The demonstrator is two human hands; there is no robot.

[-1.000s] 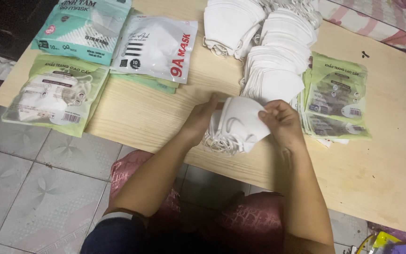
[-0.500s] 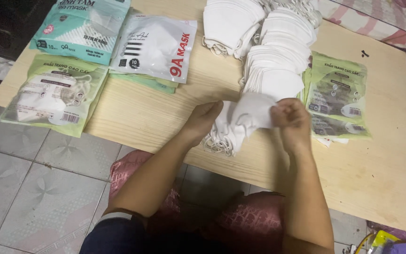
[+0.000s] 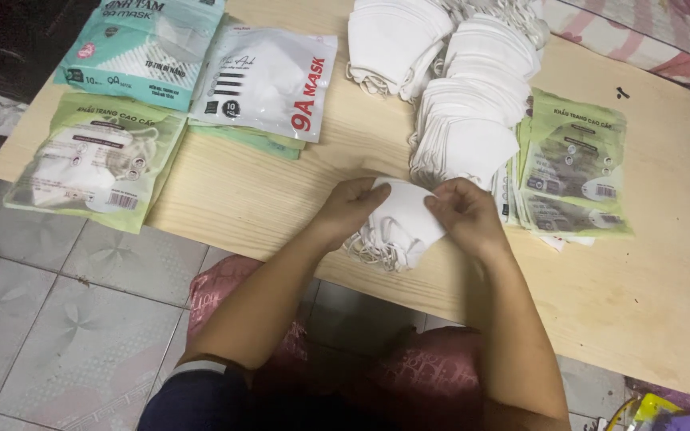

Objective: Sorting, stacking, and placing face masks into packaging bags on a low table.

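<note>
My left hand (image 3: 350, 206) and my right hand (image 3: 463, 212) together hold a small stack of white folded face masks (image 3: 399, 223) just above the near part of a light wooden table (image 3: 257, 199). Elastic ear loops hang from the stack's lower left side. Each hand pinches one upper corner of the stack. Right behind my hands lies a long fanned pile of white masks (image 3: 473, 112), and another white mask heap (image 3: 393, 40) sits farther back.
Flat green packaging bags (image 3: 573, 164) lie stacked right of my hands. At the table's left are a filled green mask pack (image 3: 97, 164), a teal pack (image 3: 141, 52) and a white pack (image 3: 269, 80). Grey tiled floor (image 3: 41, 319) lies left; a pink cushion (image 3: 225, 291) under my arms.
The mask stack has been turned and squared between my hands, which shifted slightly toward the table's near edge. The rest of the table is unchanged.
</note>
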